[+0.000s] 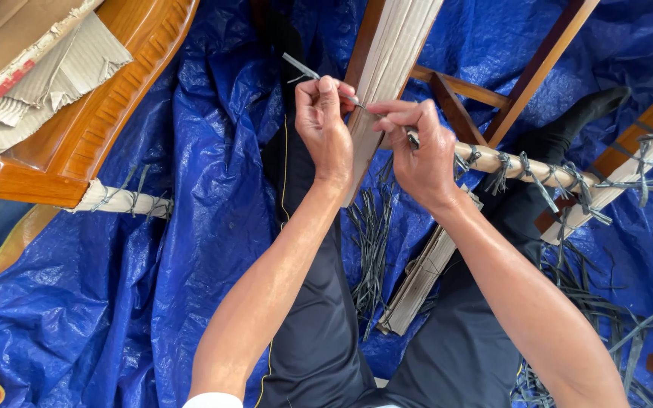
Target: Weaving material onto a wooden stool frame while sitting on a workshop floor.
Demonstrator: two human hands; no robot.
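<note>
Head view: you sit on a blue tarp (115,302)
Left hand (325,125): pinching a grey strip (307,72)
Right hand (417,147): pinching that strip against the pale slat (387,68)

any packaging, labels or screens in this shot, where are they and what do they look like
Torn cardboard sheets: top left corner, lying on the orange-brown wooden frame; flat, beige and grey, corrugated edges showing, one thin red stripe.
No labels, signs or screens show elsewhere.

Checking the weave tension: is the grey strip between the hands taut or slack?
Taut: the grey strip runs straight, pinched by left hand and right hand.
</note>
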